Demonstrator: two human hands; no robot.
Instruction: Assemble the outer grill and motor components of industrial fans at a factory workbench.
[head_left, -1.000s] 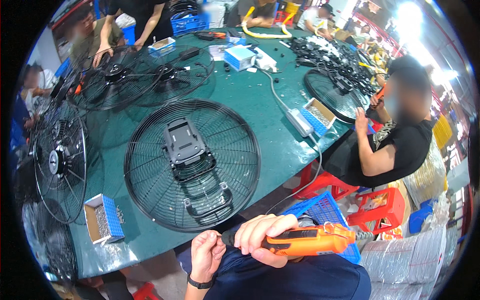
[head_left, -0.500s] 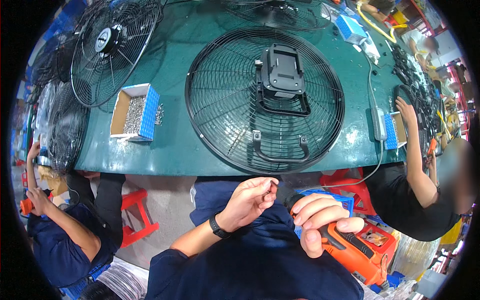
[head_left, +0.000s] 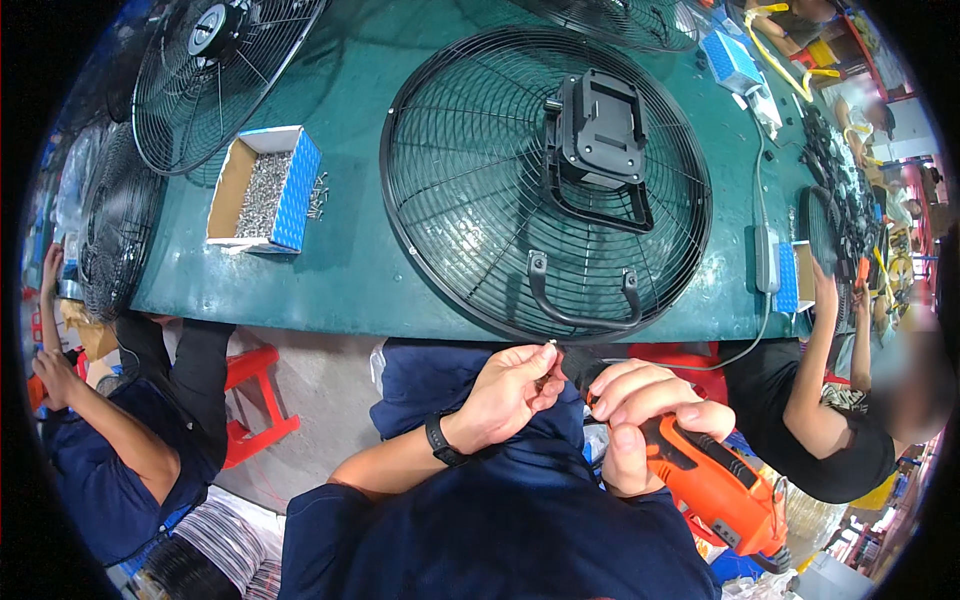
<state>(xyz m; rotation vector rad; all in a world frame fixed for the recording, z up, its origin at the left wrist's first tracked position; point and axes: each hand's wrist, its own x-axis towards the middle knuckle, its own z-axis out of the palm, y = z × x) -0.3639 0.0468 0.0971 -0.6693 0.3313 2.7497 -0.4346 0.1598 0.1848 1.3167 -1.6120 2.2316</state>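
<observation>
My right hand (head_left: pixel 640 415) grips an orange and black power screwdriver (head_left: pixel 715 480) over my lap, its black nose pointing up-left. My left hand (head_left: pixel 510 385) pinches a small silver screw (head_left: pixel 551 344) at the tool's tip. Just beyond both hands, a round black wire fan guard (head_left: pixel 470 180) lies flat on the green table (head_left: pixel 350 260), with a black motor bracket (head_left: pixel 600 125) at its centre and a curved black handle (head_left: pixel 585 295) near its front rim.
An open blue and white box of screws (head_left: pixel 262 185) sits left of the guard. More fan guards (head_left: pixel 215 60) lie at the far left. A grey cable and adapter (head_left: pixel 765 255) run on the right. People sit at my left (head_left: pixel 110 440) and right (head_left: pixel 820 420). A red stool (head_left: pixel 250 385) stands below.
My view has swung down and closer to the table. My left hand has come up to the screwdriver tip with a screw, and the tool has turned from pointing sideways to up-left.
</observation>
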